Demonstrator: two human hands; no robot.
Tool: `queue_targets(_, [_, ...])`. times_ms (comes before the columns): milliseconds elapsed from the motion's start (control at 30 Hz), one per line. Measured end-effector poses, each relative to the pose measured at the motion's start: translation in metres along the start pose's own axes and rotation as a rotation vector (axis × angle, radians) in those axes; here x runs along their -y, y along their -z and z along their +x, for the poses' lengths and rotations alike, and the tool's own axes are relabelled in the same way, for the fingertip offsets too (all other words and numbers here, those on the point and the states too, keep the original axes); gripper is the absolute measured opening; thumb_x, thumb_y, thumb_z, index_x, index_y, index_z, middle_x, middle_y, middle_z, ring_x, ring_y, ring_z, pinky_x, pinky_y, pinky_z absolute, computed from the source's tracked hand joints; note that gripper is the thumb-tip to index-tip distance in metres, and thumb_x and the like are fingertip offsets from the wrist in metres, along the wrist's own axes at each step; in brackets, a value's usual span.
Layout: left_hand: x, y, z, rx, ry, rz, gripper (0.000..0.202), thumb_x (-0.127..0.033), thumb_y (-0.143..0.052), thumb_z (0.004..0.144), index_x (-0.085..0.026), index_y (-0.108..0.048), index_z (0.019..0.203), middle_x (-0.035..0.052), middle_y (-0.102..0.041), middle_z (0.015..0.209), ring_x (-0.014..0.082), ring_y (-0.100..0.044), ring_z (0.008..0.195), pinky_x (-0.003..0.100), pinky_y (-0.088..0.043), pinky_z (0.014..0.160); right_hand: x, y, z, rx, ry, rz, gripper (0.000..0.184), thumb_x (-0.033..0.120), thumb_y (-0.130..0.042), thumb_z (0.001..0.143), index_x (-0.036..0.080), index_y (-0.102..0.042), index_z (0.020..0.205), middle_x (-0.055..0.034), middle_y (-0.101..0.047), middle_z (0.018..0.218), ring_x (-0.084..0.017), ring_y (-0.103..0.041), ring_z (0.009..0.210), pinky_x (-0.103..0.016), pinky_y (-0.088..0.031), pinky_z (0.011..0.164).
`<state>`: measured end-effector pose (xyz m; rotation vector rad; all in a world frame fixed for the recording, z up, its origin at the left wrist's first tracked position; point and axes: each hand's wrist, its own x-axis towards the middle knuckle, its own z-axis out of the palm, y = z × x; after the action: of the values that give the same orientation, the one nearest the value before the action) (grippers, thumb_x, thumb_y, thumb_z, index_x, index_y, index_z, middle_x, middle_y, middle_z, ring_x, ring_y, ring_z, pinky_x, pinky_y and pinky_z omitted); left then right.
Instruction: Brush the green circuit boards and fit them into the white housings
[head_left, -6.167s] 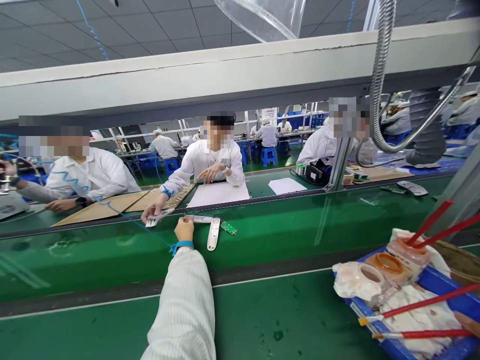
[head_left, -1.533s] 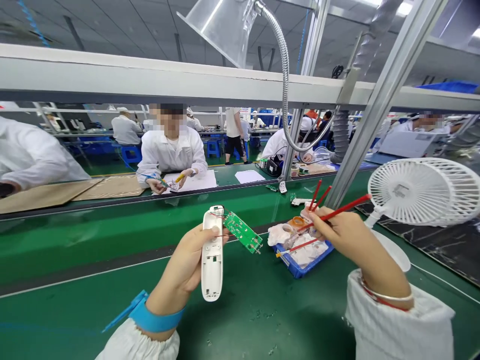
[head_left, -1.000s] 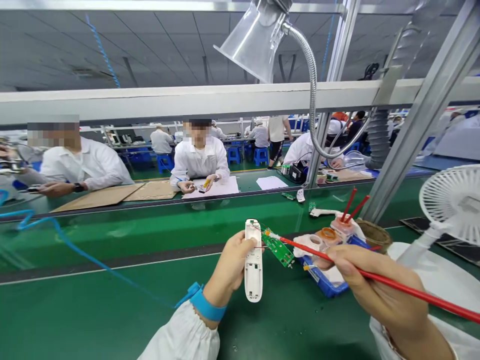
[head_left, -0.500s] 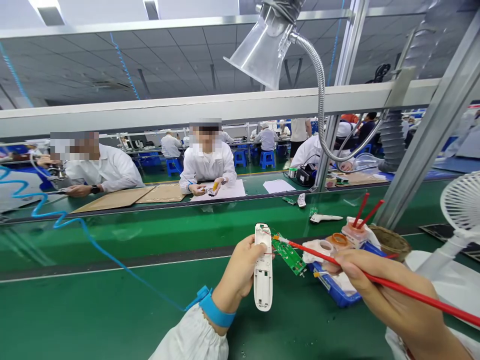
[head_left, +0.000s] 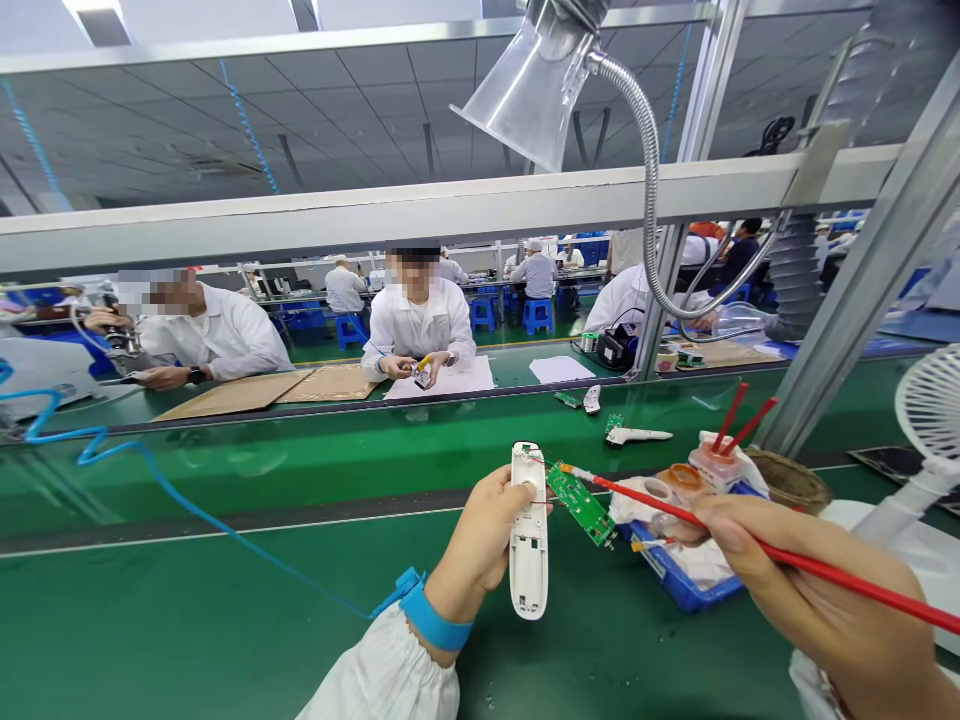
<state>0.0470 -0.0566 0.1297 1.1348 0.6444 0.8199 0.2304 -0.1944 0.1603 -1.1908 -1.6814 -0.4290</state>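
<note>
White-sleeved, the left hand (head_left: 484, 525) has its fingers closed about a casing (head_left: 529, 575) above the tabletop (head_left: 225, 630); the right hand (head_left: 825, 595) pinches a red brush (head_left: 645, 498), bristles at the circuit board (head_left: 581, 505), whose markings are too small to read. A blue tray (head_left: 675, 578) lies alongside.

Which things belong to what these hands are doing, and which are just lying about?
In use: white casing in the left hand; green circuit board wired to it; red brush in the right hand.

Seemingly not involved: white fan; white paper; blue stool.
</note>
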Motion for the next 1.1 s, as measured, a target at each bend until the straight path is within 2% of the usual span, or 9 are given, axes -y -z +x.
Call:
queue_targets(167, [-0.001, 0.001, 0.0, -0.019, -0.001, 0.002, 0.013, -0.022, -0.059, 0.071, -0.013, -0.056, 0.079, 0.0036, -0.06, 0.072, 0.0134, -0.055, 0.066, 0.025, -0.042, 0.063, -0.003, 0.001, -0.003, -0.059, 0.024, -0.032, 0.013, 0.016, -0.054, 0.085, 0.025, -0.063, 0.086, 0.0043, -0.068, 0.079, -0.011, -0.064, 0.069, -0.021, -0.052, 0.072])
queue_targets(333, [-0.004, 0.003, 0.0, -0.026, 0.008, -0.037, 0.017, -0.023, -0.061, 0.069, -0.013, -0.058, 0.082, 0.0038, -0.061, 0.074, 0.0142, -0.057, 0.068, 0.024, -0.042, 0.061, -0.004, 0.003, -0.001, -0.132, -0.021, -0.042, 0.011, 0.015, -0.057, 0.083, 0.024, -0.063, 0.086, 0.0026, -0.068, 0.079, -0.014, -0.063, 0.063, -0.026, -0.054, 0.068])
queue_targets(600, [-0.005, 0.005, 0.0, -0.047, 0.021, -0.063, 0.021, -0.023, -0.063, 0.07, -0.012, -0.061, 0.087, 0.0054, -0.065, 0.078, 0.0143, -0.06, 0.071, 0.025, -0.045, 0.066, -0.003, 0.007, 0.005, -0.192, -0.018, -0.009, 0.019, 0.008, -0.055, 0.082, 0.025, -0.065, 0.08, 0.0049, -0.068, 0.068, -0.013, -0.063, 0.056, -0.021, -0.054, 0.057])
queue_targets(700, [-0.006, 0.005, 0.0, -0.064, 0.023, -0.069, 0.021, -0.023, -0.064, 0.068, -0.012, -0.061, 0.086, 0.0053, -0.066, 0.077, 0.0142, -0.06, 0.069, 0.025, -0.045, 0.064, -0.005, 0.009, 0.003, -0.262, -0.08, -0.004, 0.019, 0.007, -0.058, 0.08, 0.024, -0.066, 0.08, 0.0038, -0.068, 0.07, -0.013, -0.063, 0.058, -0.021, -0.054, 0.061])
queue_targets(867, [-0.009, 0.008, 0.002, -0.086, -0.004, -0.075, 0.02, -0.022, -0.066, 0.067, -0.012, -0.062, 0.084, 0.0038, -0.066, 0.072, 0.0141, -0.061, 0.067, 0.025, -0.046, 0.065, -0.013, 0.012, 0.003, -0.407, -0.182, -0.03, 0.013, 0.01, -0.06, 0.081, 0.021, -0.066, 0.083, 0.0004, -0.067, 0.067, -0.017, -0.064, 0.062, -0.028, -0.054, 0.071])
queue_targets(1100, [-0.008, 0.011, 0.007, -0.12, 0.018, -0.088, 0.026, -0.025, -0.069, 0.065, -0.012, -0.063, 0.087, 0.0061, -0.068, 0.077, 0.0171, -0.063, 0.073, 0.027, -0.048, 0.068, -0.018, 0.014, 0.005, -0.493, -0.226, -0.037, 0.009, 0.012, -0.063, 0.079, 0.02, -0.068, 0.08, -0.0001, -0.067, 0.065, -0.015, -0.061, 0.052, -0.026, -0.053, 0.056])
